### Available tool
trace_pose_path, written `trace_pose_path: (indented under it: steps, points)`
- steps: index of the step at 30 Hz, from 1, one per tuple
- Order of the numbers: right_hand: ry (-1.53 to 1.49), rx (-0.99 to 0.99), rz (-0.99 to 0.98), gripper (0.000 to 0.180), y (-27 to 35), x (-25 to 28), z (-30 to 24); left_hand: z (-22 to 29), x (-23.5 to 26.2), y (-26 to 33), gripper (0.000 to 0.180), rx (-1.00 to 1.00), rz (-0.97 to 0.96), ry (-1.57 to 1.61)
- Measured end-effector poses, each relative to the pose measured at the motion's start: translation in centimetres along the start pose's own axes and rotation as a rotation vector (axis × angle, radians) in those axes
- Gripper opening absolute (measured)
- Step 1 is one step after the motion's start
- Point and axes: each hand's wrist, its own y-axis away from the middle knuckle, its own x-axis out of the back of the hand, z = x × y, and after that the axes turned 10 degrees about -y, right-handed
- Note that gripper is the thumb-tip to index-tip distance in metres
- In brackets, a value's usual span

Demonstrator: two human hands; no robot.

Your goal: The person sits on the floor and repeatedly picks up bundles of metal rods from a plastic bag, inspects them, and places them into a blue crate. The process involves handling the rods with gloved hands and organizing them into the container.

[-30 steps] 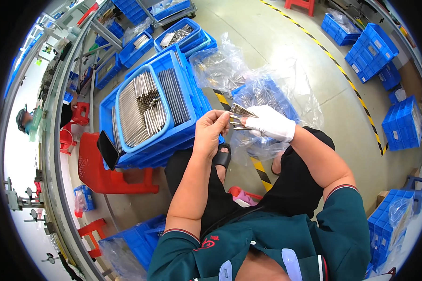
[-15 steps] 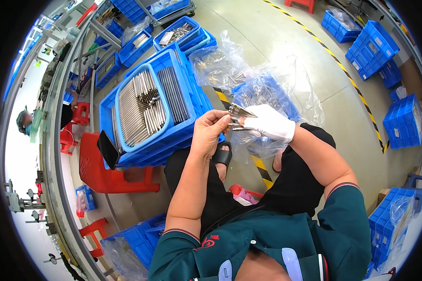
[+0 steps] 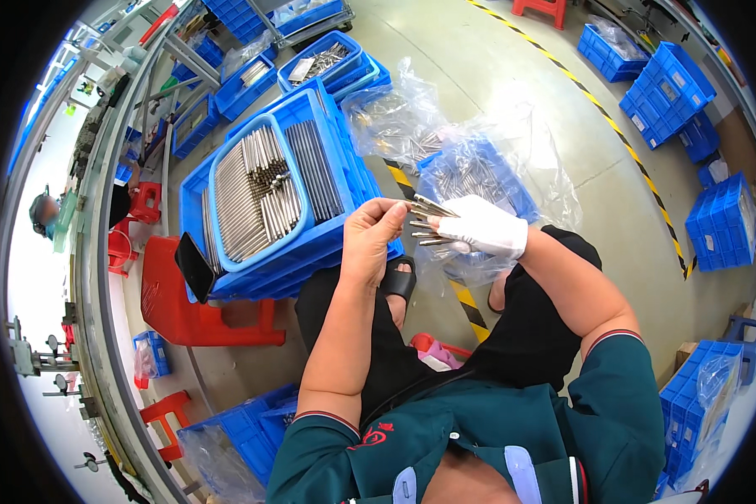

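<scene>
My right hand (image 3: 485,227), in a white glove, is closed around several slim metal rods (image 3: 429,241) whose ends stick out to the left. My bare left hand (image 3: 373,235) pinches at the tip of one of these rods; its exact hold is partly hidden by the fingers. Beneath and beyond the right hand, a blue crate (image 3: 519,191) contains many loose metal rods (image 3: 472,174) under clear plastic. To the left of my left hand, a light blue tub (image 3: 303,220) packed with rows of metal rods (image 3: 239,202) rests on stacked blue crates (image 3: 357,191).
Darker rods (image 3: 312,172) lie beside the tub. A black flat object (image 3: 195,267) leans at the stack's near corner. A red stool (image 3: 172,302) stands left. Clear plastic bags (image 3: 395,113) spread across the floor. More blue crates (image 3: 668,92) stand right; a person (image 3: 46,214) is far left.
My left hand has shifted slightly left and down at the rod ends. The rods in my right hand are fanned farther apart, with more ends showing.
</scene>
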Motion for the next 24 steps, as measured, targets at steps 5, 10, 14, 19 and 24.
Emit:
trace_pose_path:
  steps: [5,10,14,19,24]
  points:
    - [0.070,-0.040,0.040,0.036,0.0,-0.3,-0.5,-0.4,0.4,0.2,0.018,0.039,-0.048,-0.035]
    - [0.336,0.098,0.122,0.038,-0.4,-0.3,0.4,0.2,0.0,0.4,0.017,0.010,-0.014,-0.177]
    - [0.469,0.146,0.160,0.041,-0.4,-0.8,0.7,-0.6,0.5,0.4,0.017,0.018,-0.048,-0.151]
    - [0.354,0.085,0.137,0.041,-0.6,-0.5,0.8,-0.2,-0.1,0.5,0.016,-0.014,0.033,-0.237]
    - [0.219,0.001,0.064,0.040,-0.3,0.1,-0.2,0.2,-0.2,0.7,0.015,-0.095,0.098,-0.176]
